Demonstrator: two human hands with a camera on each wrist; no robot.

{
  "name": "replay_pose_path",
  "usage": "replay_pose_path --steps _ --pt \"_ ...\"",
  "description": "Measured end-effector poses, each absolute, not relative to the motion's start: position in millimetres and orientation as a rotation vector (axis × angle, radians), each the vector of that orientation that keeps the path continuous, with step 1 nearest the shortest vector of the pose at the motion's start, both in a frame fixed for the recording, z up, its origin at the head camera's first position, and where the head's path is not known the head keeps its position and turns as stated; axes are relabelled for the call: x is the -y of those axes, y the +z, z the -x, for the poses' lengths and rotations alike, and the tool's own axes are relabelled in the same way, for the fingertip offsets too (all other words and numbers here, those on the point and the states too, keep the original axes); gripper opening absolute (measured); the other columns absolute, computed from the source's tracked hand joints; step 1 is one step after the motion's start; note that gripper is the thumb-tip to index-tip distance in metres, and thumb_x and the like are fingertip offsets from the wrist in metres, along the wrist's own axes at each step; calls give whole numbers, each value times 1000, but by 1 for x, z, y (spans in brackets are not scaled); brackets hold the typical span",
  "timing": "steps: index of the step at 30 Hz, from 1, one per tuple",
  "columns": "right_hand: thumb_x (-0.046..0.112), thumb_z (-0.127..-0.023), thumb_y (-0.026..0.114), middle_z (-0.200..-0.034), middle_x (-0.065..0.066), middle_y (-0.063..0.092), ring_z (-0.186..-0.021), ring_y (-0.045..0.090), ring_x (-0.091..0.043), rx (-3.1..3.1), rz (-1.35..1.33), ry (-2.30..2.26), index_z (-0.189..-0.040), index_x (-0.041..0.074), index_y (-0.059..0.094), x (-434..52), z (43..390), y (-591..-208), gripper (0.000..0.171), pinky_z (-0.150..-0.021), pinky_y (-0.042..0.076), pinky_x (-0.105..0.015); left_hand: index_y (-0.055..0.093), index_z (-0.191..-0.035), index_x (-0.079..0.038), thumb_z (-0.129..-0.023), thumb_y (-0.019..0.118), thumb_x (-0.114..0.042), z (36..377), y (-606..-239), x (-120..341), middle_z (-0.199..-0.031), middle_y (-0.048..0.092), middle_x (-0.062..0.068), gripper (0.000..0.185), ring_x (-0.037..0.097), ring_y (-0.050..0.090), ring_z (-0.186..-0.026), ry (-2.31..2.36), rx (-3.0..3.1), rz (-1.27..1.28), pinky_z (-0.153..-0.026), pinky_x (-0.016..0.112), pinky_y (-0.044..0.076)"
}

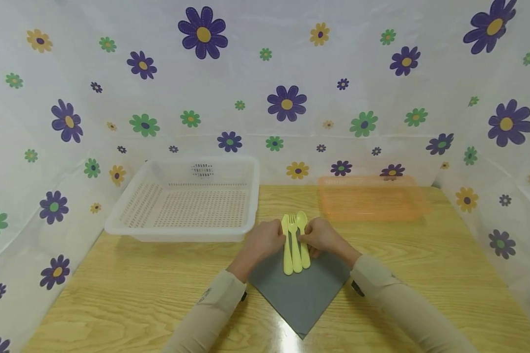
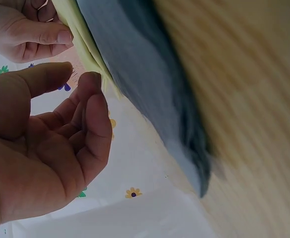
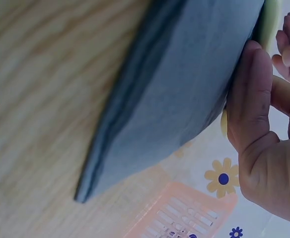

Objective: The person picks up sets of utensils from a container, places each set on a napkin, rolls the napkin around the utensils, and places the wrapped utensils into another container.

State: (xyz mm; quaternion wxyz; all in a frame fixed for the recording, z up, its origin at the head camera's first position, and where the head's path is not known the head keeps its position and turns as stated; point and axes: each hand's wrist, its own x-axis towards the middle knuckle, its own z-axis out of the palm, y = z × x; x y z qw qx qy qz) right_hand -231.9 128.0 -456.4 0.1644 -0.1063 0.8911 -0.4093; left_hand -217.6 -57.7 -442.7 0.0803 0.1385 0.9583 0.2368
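Here both hands — left, right — pinch yellow cutlery on a grey napkin.

Wooden table: grey napkin, white basket, orange tray.

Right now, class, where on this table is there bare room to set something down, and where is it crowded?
Bare wood lies in front of the white basket at the near left, and right of the grey napkin, below the orange tray. The middle is crowded: both hands at the yellow cutlery.
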Motion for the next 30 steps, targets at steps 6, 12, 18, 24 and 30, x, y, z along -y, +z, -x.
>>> replay_pose_path --steps 6,12,18,24,30 --pt "8 -93 67 -48 -6 57 -40 60 -13 -2542 298 -1140 -54 10 46 -128 231 -455 44 -42 52 -30 54 -80 -9 -94 59 -14 215 -440 54 -59 44 -3 15 9 39 -50 607 -2817 -402 -44 24 30" --pt "9 -92 67 -47 -6 57 -39 59 -13 -2571 314 -1100 -53 10 47 -128 231 -455 44 -41 51 -29 55 -82 -9 -96 59 -20 212 -440 50 -62 46 -2 17 11 42 -52 538 -2819 -415 -46 26 33" --pt "10 -93 68 -45 -3 56 -38 58 -11 -2587 331 -1090 -55 10 48 -129 230 -457 43 -41 51 -28 56 -87 -7 -96 58 -17 212 -443 49 -63 48 -1 14 12 43 -53 548 -2806 -428 -46 25 33" --pt "11 -92 69 -47 -4 56 -39 58 -11 -2600 355 -1087 -58 9 50 -130 229 -458 40 -41 50 -27 54 -83 -8 -95 58 -13 212 -444 48 -63 46 -1 14 11 42 -52 549 -2793 -440 -46 25 33" --pt "11 -93 68 -46 -1 50 -41 59 -13 -2590 377 -1106 -57 12 44 -133 229 -458 44 -41 50 -27 54 -81 -9 -94 58 -12 212 -444 48 -63 46 -1 14 11 42 -53 501 -2799 -464 -47 25 33"
